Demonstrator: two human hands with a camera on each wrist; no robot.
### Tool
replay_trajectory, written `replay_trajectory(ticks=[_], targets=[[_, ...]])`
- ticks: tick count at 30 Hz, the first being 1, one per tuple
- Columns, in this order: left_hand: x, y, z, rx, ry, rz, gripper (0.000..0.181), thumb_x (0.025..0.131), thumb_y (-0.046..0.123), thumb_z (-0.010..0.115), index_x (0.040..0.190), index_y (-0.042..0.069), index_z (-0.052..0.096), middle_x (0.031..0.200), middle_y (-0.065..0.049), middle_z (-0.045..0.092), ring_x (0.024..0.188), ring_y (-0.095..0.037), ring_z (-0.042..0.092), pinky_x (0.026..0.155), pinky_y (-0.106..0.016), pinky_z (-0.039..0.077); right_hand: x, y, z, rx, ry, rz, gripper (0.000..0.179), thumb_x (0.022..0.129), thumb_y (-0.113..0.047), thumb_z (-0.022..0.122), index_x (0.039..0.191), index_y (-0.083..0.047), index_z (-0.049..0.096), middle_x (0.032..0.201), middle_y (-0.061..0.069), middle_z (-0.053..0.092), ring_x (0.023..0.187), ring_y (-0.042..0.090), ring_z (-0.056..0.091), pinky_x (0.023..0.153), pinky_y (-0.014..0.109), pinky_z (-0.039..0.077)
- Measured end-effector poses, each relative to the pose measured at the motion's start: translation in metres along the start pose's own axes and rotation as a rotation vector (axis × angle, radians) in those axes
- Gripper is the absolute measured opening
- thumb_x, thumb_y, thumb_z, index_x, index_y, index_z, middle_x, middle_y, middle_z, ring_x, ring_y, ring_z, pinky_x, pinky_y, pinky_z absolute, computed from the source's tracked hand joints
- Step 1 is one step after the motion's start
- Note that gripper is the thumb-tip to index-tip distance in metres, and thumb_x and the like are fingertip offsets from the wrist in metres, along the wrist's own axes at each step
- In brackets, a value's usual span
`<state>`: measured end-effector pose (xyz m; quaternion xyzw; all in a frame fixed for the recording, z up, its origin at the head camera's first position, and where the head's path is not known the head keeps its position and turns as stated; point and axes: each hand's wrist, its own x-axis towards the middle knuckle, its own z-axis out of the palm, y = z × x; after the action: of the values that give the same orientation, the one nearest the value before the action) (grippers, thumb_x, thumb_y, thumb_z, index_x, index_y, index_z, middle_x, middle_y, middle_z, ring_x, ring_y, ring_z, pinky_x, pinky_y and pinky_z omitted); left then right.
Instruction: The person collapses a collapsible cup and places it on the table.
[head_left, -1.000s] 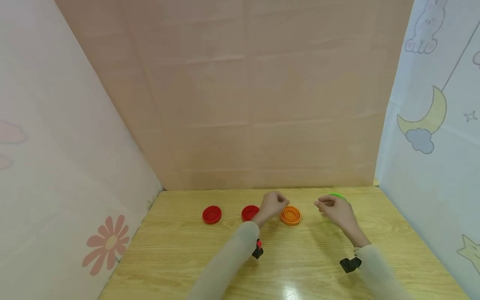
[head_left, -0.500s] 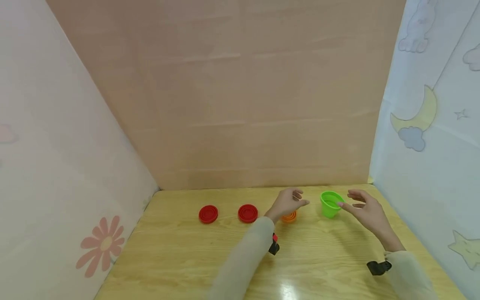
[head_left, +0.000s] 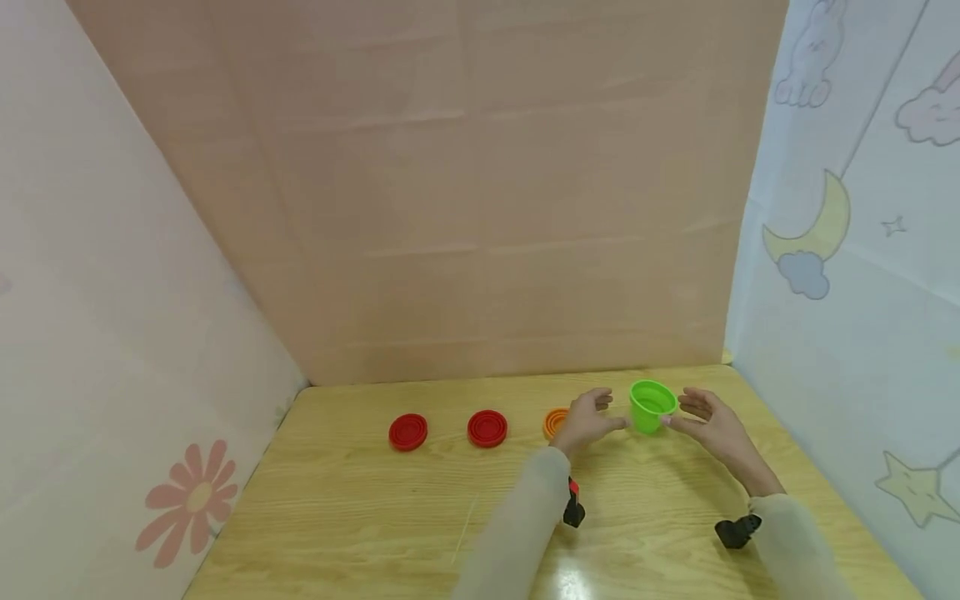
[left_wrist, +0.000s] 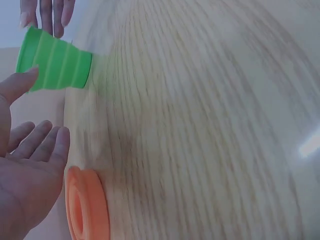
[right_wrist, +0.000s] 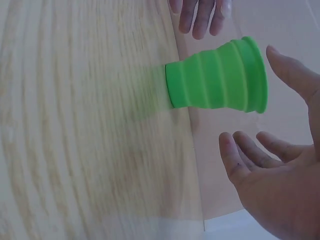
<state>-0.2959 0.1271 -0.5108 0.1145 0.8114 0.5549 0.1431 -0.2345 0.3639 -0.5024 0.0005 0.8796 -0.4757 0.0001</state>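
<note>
A green collapsible cup (head_left: 651, 407) stands upright and extended on the table, its ribbed wall plain in the right wrist view. To its left is my left hand (head_left: 588, 419), fingers relaxed and spread from the thumb, holding nothing. My right hand (head_left: 708, 425) is on the cup's other side, thumb and fingers apart; a gap shows between it and the cup (right_wrist: 220, 77) in the right wrist view. An orange collapsed cup (head_left: 555, 422) lies flat beside my left hand, which partly hides it in the head view.
Two red collapsed cups, one in the middle (head_left: 487, 428) and one further left (head_left: 408, 432), lie flat in the same row on the wooden table (head_left: 375, 517). A brown panel (head_left: 465, 208) rises behind, with patterned white walls at both sides.
Both hands first moved right, uncovering the extended green cup; the right hand then shifted slightly back left. My left hand now partly covers the orange cup. The head view has turned slightly.
</note>
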Motion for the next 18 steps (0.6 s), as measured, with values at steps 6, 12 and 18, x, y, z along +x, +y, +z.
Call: replay_trajectory(ticks=[6, 12, 18], targets=[[0.003, 0.007, 0.018, 0.070, -0.055, 0.016, 0.076, 0.090, 0.020, 0.084, 0.157, 0.023, 0.048, 0.154, 0.005, 0.059, 0.143, -0.020, 0.056, 0.115, -0.041, 0.052, 0.005, 0.008, 0.003, 0.027, -0.034, -0.029, 0.092, 0.100, -0.037, 0.073, 0.163, 0.006, 0.021, 0.161, 0.036, 0.037, 0.145, 0.055, 0.042, 0.103, 0.050, 0.058], [0.005, 0.010, 0.031, 0.087, -0.070, 0.075, 0.075, 0.091, 0.027, 0.085, 0.155, 0.029, 0.046, 0.155, 0.008, 0.057, 0.143, -0.020, 0.056, 0.113, -0.041, 0.054, 0.010, 0.008, 0.012, 0.048, -0.034, -0.050, 0.080, 0.100, -0.029, 0.073, 0.161, 0.003, 0.031, 0.160, 0.033, 0.041, 0.142, 0.053, 0.048, 0.097, 0.035, 0.062], [0.002, 0.009, 0.030, 0.045, -0.002, 0.096, 0.063, 0.088, 0.028, 0.087, 0.143, 0.021, 0.058, 0.141, 0.003, 0.067, 0.131, -0.018, 0.066, 0.103, -0.030, 0.059, 0.007, 0.001, 0.015, 0.027, -0.014, -0.031, 0.077, 0.099, -0.030, 0.075, 0.159, 0.002, 0.037, 0.157, 0.032, 0.046, 0.137, 0.046, 0.057, 0.097, 0.044, 0.062]])
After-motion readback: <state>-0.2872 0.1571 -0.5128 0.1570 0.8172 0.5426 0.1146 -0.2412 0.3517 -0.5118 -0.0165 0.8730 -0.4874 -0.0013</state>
